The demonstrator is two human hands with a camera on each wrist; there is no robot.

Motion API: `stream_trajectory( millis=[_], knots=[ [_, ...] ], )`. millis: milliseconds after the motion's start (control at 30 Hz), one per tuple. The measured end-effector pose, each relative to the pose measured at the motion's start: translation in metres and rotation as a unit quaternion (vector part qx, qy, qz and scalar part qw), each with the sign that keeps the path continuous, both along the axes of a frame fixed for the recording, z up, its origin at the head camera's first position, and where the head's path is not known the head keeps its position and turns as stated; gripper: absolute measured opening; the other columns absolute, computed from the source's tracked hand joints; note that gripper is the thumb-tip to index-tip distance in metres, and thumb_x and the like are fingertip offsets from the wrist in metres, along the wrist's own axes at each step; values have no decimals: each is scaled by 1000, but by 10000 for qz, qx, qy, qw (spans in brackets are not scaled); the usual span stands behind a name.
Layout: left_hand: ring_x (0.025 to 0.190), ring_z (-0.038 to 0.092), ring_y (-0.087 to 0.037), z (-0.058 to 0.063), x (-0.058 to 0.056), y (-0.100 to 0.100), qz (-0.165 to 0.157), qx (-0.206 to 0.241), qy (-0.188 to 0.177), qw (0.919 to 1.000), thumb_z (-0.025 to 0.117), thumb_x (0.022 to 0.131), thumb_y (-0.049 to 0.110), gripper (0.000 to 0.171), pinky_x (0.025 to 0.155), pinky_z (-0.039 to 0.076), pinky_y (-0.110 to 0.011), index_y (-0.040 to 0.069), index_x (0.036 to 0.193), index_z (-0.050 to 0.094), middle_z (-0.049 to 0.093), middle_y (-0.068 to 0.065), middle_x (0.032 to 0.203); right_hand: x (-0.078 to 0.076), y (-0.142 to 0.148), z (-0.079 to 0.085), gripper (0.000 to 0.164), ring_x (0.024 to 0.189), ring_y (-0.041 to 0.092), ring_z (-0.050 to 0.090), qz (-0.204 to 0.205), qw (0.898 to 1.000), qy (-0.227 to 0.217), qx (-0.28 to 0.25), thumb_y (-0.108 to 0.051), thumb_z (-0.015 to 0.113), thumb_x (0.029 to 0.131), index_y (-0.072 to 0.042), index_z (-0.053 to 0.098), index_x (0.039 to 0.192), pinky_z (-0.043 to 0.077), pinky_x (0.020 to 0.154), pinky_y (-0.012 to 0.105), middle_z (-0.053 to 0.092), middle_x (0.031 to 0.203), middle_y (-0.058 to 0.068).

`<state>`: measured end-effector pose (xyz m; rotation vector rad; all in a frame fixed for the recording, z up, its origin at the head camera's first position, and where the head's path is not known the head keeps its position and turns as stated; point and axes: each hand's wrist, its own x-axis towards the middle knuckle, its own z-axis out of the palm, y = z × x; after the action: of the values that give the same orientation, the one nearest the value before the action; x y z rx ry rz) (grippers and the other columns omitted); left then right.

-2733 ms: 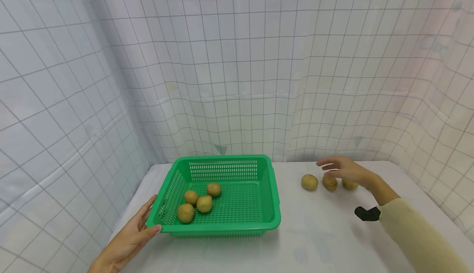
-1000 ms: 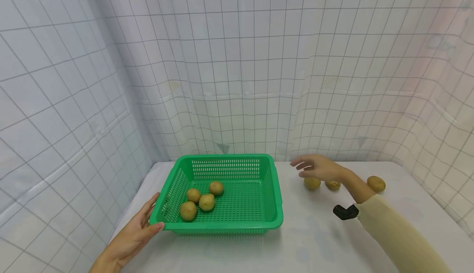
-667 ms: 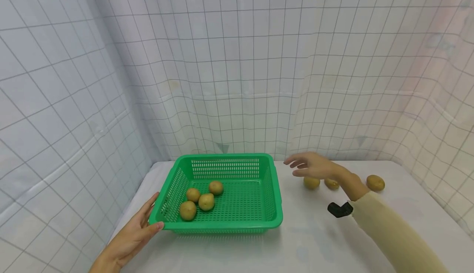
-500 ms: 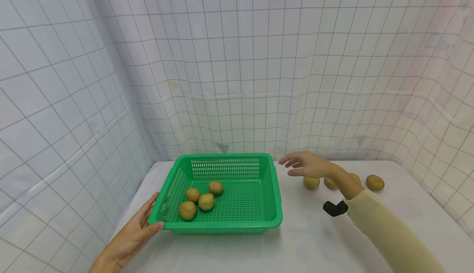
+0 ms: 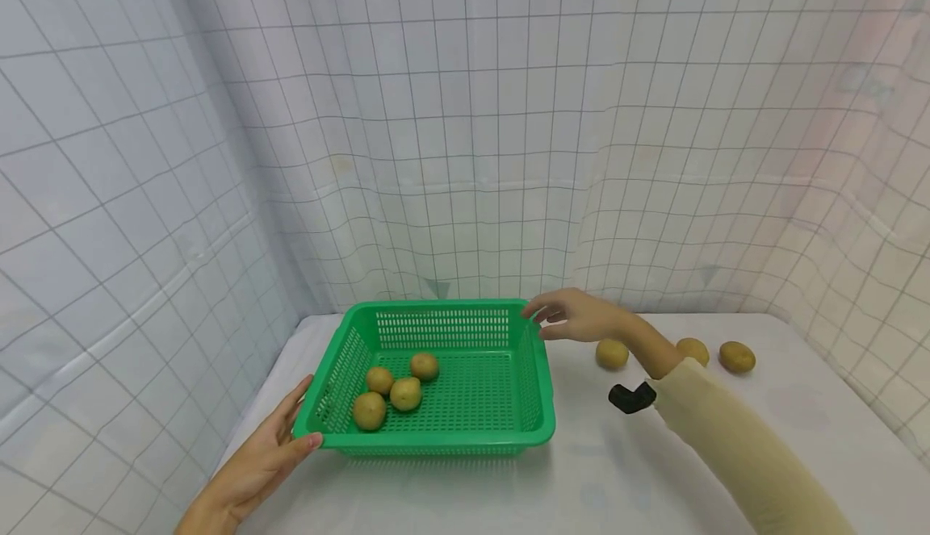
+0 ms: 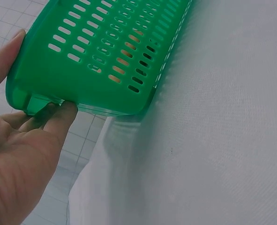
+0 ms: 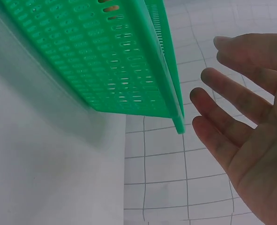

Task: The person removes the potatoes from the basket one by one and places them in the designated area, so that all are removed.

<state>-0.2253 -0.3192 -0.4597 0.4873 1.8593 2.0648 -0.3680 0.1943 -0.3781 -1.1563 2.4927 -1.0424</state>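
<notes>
A green plastic basket point(image 5: 436, 440) with slotted walls sits on the table in the head view, with several potatoes point(image 5: 406, 394) gathered in its left half. My left hand point(image 5: 254, 461) holds its front left corner; the left wrist view has the thumb at one side of the rim point(image 6: 23, 75) and fingers tucked beneath. Over the back right corner hovers my right hand point(image 5: 577, 317), its fingers loosely bent and nothing in them. The right wrist view shows those fingers point(image 7: 227, 112) apart from the rim. More potatoes point(image 5: 613, 353) lie to the right, partly behind the right forearm.
A potato point(image 5: 737, 357) lies farthest right on the white table point(image 5: 581, 478). Grid-patterned white curtains point(image 5: 472, 156) enclose the back and both sides. A black piece point(image 5: 632, 398) sticks out from the right sleeve point(image 5: 726, 430).
My right hand has moved left from above the loose potatoes to the basket's back right corner, its fingers empty. The left hand and the basket have stayed in place.
</notes>
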Motion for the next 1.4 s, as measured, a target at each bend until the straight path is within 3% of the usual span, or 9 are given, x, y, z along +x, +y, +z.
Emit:
stream_trajectory(
  millis=[300,600,833,1000,1167,1400],
  knots=[
    [135,44,2,-2,-2,2,26,-5,-40,10000,49,107,-3,89,106,43,-22,13,164,-17,-17,-22,167,-5,-23,7,38,127,40,58,217,9998,-20,-30,-9,64,101,-4,62,139,48,107,45,60,141,17],
    [137,42,2,-1,1,-4,16,-73,-99,9999,48,108,-2,88,107,42,-23,15,164,-18,-17,-21,168,-16,-60,11,38,128,41,58,569,9981,-195,-161,-9,66,100,-3,63,138,47,107,46,61,139,13],
    [136,42,3,0,0,-5,24,-137,-79,9999,48,109,-1,88,107,42,-22,14,163,-19,-18,-21,168,-23,-83,16,37,124,40,61,802,9967,-33,-91,-9,69,99,-3,65,135,50,105,43,64,135,9],
    [136,42,4,-1,1,-7,-4,-187,-46,9998,48,109,-1,88,106,42,-22,15,164,-19,-17,-22,168,-25,-97,19,38,125,36,61,872,9959,-196,-103,-11,70,99,-5,65,136,49,105,38,64,135,7],
    [135,43,2,2,-1,-7,-3,-125,-43,9999,48,108,-2,88,106,43,-22,14,163,-20,-18,-23,167,-30,-112,19,38,123,24,62,916,9958,-28,71,-15,70,99,-8,65,136,50,101,29,64,135,2],
    [135,43,3,0,-3,-4,-85,-88,-48,9999,47,108,-2,88,106,42,-22,14,163,-20,-18,-23,167,-37,-131,11,43,126,37,59,1052,9938,-295,186,-11,70,99,-2,61,140,49,103,30,62,139,11]
  ],
)
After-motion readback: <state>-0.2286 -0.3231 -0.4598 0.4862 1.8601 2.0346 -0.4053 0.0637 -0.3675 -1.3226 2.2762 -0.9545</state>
